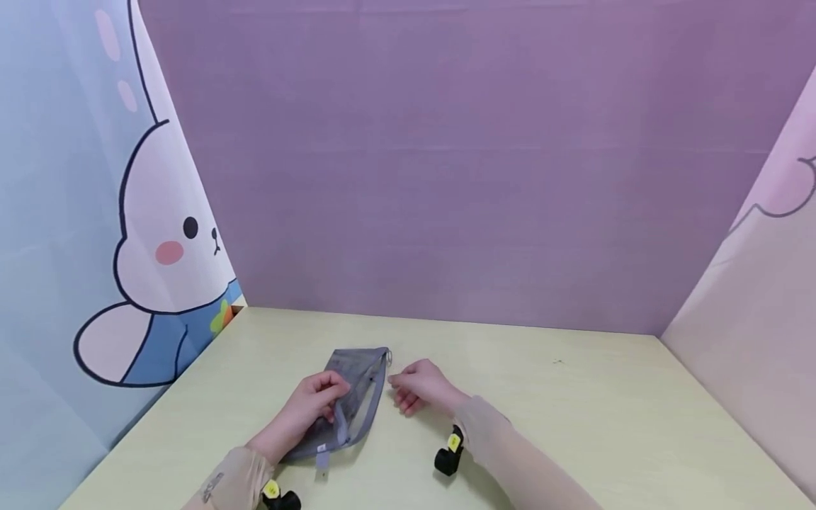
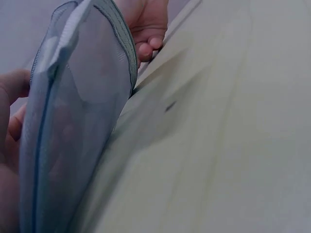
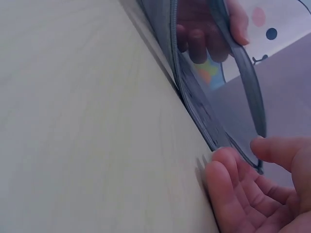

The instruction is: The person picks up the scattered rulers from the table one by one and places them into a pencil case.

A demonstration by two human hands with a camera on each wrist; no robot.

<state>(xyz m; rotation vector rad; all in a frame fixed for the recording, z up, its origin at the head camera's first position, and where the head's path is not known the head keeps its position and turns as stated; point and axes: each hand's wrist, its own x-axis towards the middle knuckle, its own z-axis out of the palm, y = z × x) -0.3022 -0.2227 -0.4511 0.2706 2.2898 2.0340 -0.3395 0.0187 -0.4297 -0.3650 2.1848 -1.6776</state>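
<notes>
A grey mesh zipper pouch (image 1: 352, 365) lies on the table with its mouth gaping along the right side. My left hand (image 1: 311, 405) pinches the mesh near the mouth, lifting that layer; in the right wrist view its fingers show through the mesh, thumb on the outer face. A small ring (image 1: 389, 358) hangs at the pouch's far corner, and a pale tag (image 1: 322, 462) sticks out at the near end. Just right of the far corner is my right hand (image 1: 423, 387), fingers loosely bent, thumb apart from them, holding nothing. The right wrist view shows its thumb tip right at the pouch's edge.
The pale table (image 1: 574, 425) ends at a purple backdrop (image 1: 446, 177). A blue panel with a cartoon rabbit (image 1: 172, 234) stands at left, a pinkish panel (image 1: 765, 297) at right. Small dark specks (image 1: 558, 361) mark the tabletop at back right.
</notes>
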